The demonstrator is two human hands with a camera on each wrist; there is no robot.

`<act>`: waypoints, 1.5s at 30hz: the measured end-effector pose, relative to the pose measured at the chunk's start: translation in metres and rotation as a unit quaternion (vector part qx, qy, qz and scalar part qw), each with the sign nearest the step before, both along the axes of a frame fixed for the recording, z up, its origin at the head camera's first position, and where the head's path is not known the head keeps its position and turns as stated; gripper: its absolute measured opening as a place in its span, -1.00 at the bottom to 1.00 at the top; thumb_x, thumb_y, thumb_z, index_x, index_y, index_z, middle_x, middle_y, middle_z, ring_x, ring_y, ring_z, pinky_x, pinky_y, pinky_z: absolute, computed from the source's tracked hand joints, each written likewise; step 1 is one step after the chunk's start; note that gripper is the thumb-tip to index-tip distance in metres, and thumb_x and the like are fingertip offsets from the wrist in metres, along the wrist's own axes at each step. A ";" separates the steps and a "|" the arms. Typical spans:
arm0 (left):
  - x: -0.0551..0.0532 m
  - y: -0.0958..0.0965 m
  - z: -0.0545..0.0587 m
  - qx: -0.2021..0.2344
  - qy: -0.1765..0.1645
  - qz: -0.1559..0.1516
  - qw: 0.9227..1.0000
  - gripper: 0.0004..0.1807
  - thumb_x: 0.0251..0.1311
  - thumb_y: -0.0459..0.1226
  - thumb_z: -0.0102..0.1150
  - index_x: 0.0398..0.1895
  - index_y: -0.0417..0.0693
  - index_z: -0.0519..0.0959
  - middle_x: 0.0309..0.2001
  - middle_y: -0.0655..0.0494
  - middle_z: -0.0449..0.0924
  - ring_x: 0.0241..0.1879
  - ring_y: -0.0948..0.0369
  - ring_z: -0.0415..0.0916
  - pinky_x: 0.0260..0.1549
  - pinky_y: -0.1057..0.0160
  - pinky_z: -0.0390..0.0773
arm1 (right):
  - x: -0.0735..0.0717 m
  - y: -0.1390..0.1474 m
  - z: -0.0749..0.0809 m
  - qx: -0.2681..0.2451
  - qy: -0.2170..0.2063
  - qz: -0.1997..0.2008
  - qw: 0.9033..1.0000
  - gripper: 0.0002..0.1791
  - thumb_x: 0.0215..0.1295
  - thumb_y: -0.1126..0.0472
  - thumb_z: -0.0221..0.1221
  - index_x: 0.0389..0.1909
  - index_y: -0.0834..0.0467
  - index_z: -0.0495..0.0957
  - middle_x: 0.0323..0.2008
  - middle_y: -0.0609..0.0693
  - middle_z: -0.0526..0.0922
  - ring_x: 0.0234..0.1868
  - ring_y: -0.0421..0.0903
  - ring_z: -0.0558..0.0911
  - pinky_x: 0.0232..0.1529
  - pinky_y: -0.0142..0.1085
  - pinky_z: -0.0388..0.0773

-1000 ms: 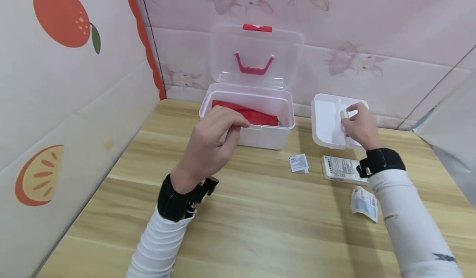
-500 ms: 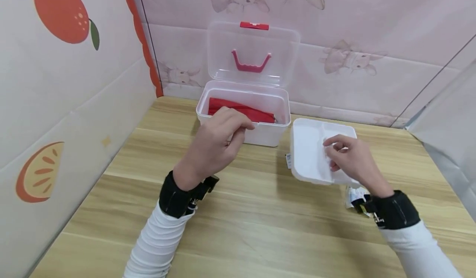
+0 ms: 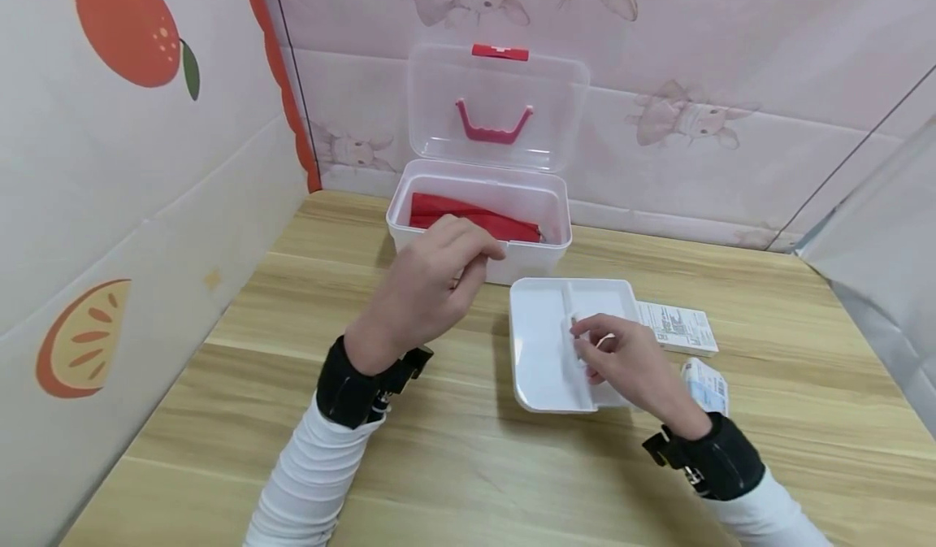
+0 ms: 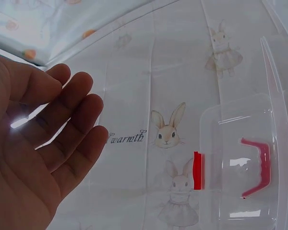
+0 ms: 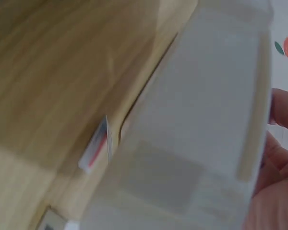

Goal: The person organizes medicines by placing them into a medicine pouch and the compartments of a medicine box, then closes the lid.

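My right hand [image 3: 617, 360] pinches the raised middle divider of a white compartment tray [image 3: 539, 348] and carries it over the table. In the right wrist view the tray [image 5: 197, 96] is tilted and fills much of the frame, with the fingers at its edge. Loosely bent and holding nothing, my left hand [image 3: 431, 287] hovers in front of the clear plastic first-aid box [image 3: 522, 262]. The lid [image 3: 431, 100] stands raised, its pink handle [image 3: 493, 132] showing. Inside the box lies a red pouch [image 3: 497, 222], partly hidden behind the left hand.
To the right of the tray lie a flat white printed box [image 3: 683, 327] and a blue-and-white packet [image 3: 705, 384], the latter partly behind the right wrist. A printed fabric wall [image 3: 731, 181] rises behind the table, and another [image 3: 183, 230] along its left side.
My right hand has lifted the tray from the back right and brought it left and nearer. A small packet seen on the table earlier is now hidden beneath it. The left hand has barely moved.
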State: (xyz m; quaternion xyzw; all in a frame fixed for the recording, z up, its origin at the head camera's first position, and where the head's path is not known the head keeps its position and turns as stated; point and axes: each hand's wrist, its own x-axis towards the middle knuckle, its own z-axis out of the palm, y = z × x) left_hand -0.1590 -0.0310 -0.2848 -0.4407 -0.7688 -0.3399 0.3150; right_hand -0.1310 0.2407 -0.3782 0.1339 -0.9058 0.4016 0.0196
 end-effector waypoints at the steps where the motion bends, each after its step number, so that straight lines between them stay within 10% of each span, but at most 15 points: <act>1: 0.001 -0.001 0.001 -0.001 0.000 0.002 1.000 -0.88 0.12 -0.46 0.03 -0.34 -0.19 0.57 -0.33 -0.03 0.62 -0.27 0.15 0.42 -0.24 0.20 0.55 | -0.001 -0.005 -0.001 0.002 -0.004 0.005 1.000 -0.85 0.16 0.33 0.17 -0.23 0.16 0.58 -0.50 0.10 0.50 -0.68 -0.16 0.55 -0.66 -0.27 0.59; 19: 0.000 -0.007 -0.001 -0.025 -0.008 0.017 1.000 -0.87 0.12 -0.44 0.04 -0.31 -0.17 0.57 -0.30 -0.01 0.61 -0.24 0.18 0.41 -0.20 0.22 0.55 | -0.010 -0.059 -0.025 -0.003 -0.057 0.070 0.996 -0.79 0.12 0.32 0.22 -0.18 0.21 0.57 -0.52 0.09 0.51 -0.67 -0.14 0.55 -0.60 -0.30 0.59; 37: -0.003 -0.003 -0.006 -0.048 -0.005 0.016 0.999 -0.89 0.13 -0.43 0.05 -0.32 -0.16 0.57 -0.35 0.00 0.61 -0.29 0.18 0.41 -0.23 0.23 0.56 | -0.012 -0.058 -0.032 -0.031 -0.082 0.072 0.994 -0.75 0.15 0.30 0.21 -0.13 0.20 0.54 -0.43 0.13 0.54 -0.62 -0.12 0.57 -0.56 -0.27 0.62; 45: -0.005 0.000 -0.007 -0.057 -0.008 0.016 0.998 -0.88 0.13 -0.43 0.05 -0.31 -0.15 0.57 -0.35 0.01 0.60 -0.30 0.20 0.40 -0.24 0.24 0.55 | -0.019 -0.017 -0.010 -0.042 -0.061 0.064 0.995 -0.75 0.18 0.38 0.12 -0.10 0.32 0.51 -0.26 0.31 0.63 -0.58 -0.04 0.60 -0.64 -0.23 0.61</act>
